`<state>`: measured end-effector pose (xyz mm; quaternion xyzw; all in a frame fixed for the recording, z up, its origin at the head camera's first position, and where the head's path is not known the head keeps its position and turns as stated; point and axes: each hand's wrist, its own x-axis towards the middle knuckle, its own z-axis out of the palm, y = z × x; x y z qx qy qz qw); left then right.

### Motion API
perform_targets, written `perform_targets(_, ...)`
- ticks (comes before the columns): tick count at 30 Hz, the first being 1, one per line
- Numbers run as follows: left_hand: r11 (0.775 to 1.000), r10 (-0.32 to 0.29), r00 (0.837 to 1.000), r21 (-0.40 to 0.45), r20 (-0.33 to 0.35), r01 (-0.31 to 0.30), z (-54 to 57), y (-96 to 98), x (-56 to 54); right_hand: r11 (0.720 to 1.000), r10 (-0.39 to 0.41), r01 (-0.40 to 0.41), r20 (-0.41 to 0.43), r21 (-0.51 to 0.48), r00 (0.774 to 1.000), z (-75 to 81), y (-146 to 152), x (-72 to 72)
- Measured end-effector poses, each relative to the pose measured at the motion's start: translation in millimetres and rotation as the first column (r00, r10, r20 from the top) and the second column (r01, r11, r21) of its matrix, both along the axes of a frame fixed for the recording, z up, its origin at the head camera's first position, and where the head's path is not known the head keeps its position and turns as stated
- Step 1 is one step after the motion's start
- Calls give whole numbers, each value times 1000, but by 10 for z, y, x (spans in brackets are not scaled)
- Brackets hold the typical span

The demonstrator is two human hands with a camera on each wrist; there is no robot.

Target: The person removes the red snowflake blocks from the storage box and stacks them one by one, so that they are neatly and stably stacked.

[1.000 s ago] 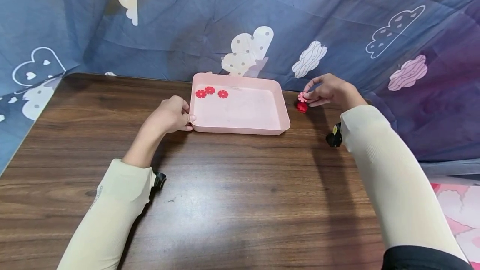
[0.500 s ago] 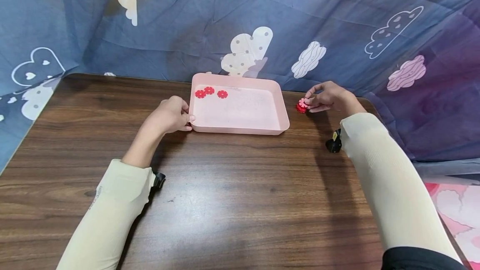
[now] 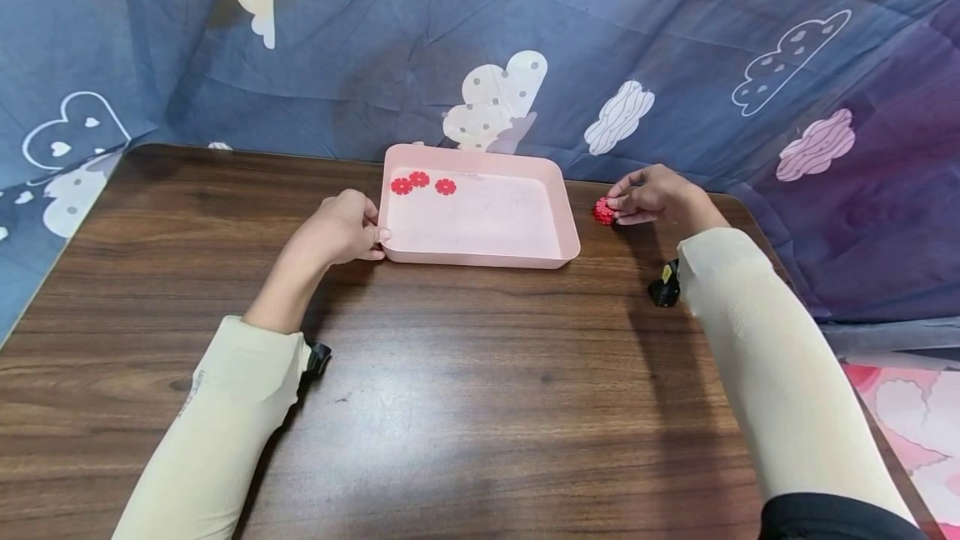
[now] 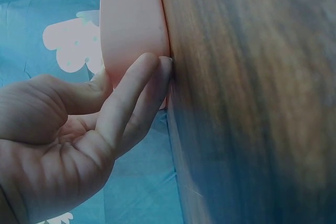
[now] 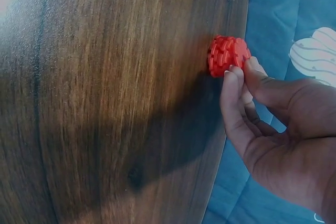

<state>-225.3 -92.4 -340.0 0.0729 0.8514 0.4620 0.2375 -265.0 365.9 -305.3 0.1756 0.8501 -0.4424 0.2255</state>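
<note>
right hand (image 3: 660,194) is pinching stacked red discs (image 5: 220,57) by rim (likely light, stiff plastic); left hand (image 3: 341,227) is gripping pink rectangular tray (image 3: 480,259).

Head view bright, light apparently from overhead; white glare patch (image 3: 382,415) on the tabletop (image 3: 480,332), soft long shadow (image 3: 667,357) beside the right sleeve (image 3: 772,357). Curtain (image 3: 360,32) darkens toward upper right. Wrist views dimmer, bluish. Left one hazy, wood grain smeared. Right one: glare at upper-left corner, broad shadow below the right fingers (image 5: 234,108).
</note>
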Motion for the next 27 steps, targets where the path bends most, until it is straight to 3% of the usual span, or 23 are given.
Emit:
perform_targets(8,1000,-7,1000,-5,0,7,2,-2,-5,998,55,-55,-17,18,998,-37,47,54)
perform_targets(15,1000,-10,1000,-8,8,10,25,-7,9,999,27,-26,-26,18,999,-71,59,79)
perform_targets(27,1000,-12,1000,-6,0,12,22,-18,8,998,52,-51,-37,24,998,18,70,65)
